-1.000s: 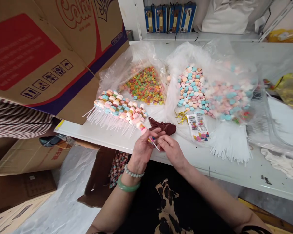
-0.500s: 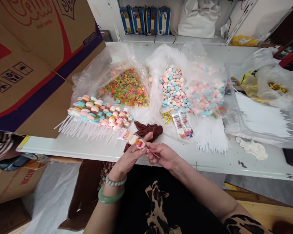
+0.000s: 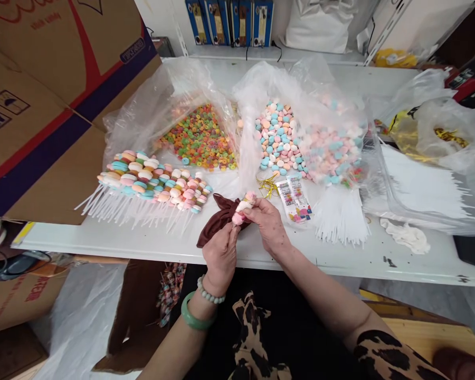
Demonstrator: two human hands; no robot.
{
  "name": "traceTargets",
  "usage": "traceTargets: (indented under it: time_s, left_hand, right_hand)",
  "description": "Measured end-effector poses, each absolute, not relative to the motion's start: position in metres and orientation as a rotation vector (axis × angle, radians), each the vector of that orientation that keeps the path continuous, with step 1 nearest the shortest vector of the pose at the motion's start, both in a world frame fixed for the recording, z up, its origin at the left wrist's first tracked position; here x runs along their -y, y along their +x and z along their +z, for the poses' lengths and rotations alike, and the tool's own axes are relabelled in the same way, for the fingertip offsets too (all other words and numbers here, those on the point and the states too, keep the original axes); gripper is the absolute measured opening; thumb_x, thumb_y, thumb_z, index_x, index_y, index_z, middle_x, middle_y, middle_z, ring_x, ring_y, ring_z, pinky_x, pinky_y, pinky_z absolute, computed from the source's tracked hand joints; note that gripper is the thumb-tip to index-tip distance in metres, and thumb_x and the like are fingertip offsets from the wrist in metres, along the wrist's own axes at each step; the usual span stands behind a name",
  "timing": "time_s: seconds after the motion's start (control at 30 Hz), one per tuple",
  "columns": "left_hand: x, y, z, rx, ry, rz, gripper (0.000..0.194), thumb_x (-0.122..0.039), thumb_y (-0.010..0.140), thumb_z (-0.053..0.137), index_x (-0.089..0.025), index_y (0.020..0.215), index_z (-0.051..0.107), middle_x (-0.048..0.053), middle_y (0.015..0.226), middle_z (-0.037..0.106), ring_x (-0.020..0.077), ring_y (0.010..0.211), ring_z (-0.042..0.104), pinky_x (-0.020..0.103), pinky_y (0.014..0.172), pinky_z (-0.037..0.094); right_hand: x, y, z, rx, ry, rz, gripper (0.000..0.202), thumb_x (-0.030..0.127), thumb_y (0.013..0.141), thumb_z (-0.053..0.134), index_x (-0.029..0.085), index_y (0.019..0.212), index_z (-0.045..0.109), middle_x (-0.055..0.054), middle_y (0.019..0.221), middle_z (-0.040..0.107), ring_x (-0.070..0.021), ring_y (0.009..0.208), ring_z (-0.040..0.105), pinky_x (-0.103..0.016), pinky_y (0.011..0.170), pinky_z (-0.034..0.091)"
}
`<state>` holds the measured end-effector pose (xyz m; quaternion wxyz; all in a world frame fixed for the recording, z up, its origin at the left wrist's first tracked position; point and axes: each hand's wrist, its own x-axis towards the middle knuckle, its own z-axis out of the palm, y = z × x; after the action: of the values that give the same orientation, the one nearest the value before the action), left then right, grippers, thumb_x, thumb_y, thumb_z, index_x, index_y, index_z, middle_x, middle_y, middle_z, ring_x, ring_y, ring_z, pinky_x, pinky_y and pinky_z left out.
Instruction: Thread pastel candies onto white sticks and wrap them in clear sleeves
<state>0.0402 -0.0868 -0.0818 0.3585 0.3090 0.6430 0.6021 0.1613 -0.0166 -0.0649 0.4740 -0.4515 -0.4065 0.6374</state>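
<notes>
A small marshmallow lollipop (image 3: 244,206) with pink and white pieces is held upright between my hands, in what looks like a clear wrapper. From below, my left hand (image 3: 220,252) pinches its lower end, where the stick is hidden by the fingers. My right hand (image 3: 269,224) is closed on the side of the candy with thumb and fingers. Under and behind it lies a dark brown cloth (image 3: 221,224). Finished candy sticks (image 3: 154,179) are stacked to the left, their white sticks pointing toward me. Gold twist ties (image 3: 268,186) and printed packets (image 3: 295,198) lie beyond my right hand.
Open plastic bags hold ring gummies (image 3: 206,138) and pastel candies (image 3: 279,138). White sticks (image 3: 342,216) lie at right, near a plastic tray (image 3: 383,179) and a crumpled white glove (image 3: 406,235). A large carton (image 3: 83,158) borders the left; an open box (image 3: 119,316) of candy sits below the table.
The lollipop has turned from lying toward the left to standing upright. My right hand has moved up onto the candy, while my left hand has shifted to its lower end.
</notes>
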Motion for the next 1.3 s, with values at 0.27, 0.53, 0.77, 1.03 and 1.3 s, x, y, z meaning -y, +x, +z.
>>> traceTargets:
  time_s: [0.27,0.53,0.77,1.03,1.3]
  left_hand:
    - [0.073,0.024,-0.075,-1.527,0.457,1.402,0.024,-0.035,0.065,0.076,-0.016,0.059,0.064,-0.005,0.044,0.045,0.0053,0.041,0.034,0.019,0.039,0.02]
    - [0.068,0.02,-0.055,-1.458,0.252,1.338,0.021,-0.027,0.057,0.073,-0.013,0.06,0.058,-0.005,0.048,0.048,0.0009,0.036,0.031,0.016,0.036,0.014]
    - [0.065,0.025,-0.063,-1.384,0.274,1.227,0.021,-0.031,0.059,0.071,-0.013,0.06,0.06,-0.007,0.038,0.04,0.0007,0.029,0.021,0.018,0.035,0.008]
    - [0.069,0.034,-0.062,-1.404,0.385,1.163,0.029,-0.036,0.058,0.079,-0.012,0.066,0.063,-0.005,0.045,0.048,0.0017,0.034,0.03,0.017,0.036,0.011]
    - [0.073,0.03,-0.062,-1.271,0.4,1.128,0.044,-0.047,0.054,0.084,-0.013,0.069,0.061,-0.005,0.048,0.05,0.0008,0.033,0.026,0.018,0.036,0.01]
  right_hand:
    - [-0.048,0.231,-0.093,2.227,-1.806,0.184,0.024,0.009,0.085,0.047,0.014,0.079,0.07,-0.017,0.094,0.064,-0.0274,0.094,0.053,-0.04,0.082,0.038]
    - [-0.042,0.25,-0.081,1.964,-1.737,0.691,0.015,0.02,0.081,0.053,0.021,0.074,0.067,-0.004,0.081,0.066,-0.0214,0.083,0.054,-0.032,0.071,0.037]
    - [-0.041,0.263,-0.061,0.964,-1.341,1.744,0.024,0.023,0.052,0.073,0.017,0.074,0.069,0.002,0.059,0.056,-0.0116,0.055,0.047,-0.026,0.053,0.036]
    - [0.012,0.194,-0.045,1.256,-0.969,1.737,0.006,0.023,0.063,0.067,0.021,0.068,0.07,0.002,0.064,0.063,-0.0127,0.063,0.054,-0.027,0.066,0.043]
    - [0.027,0.162,-0.061,1.672,-1.309,1.313,0.011,0.027,0.072,0.058,0.021,0.066,0.065,0.002,0.069,0.064,-0.0153,0.068,0.056,-0.027,0.067,0.042]
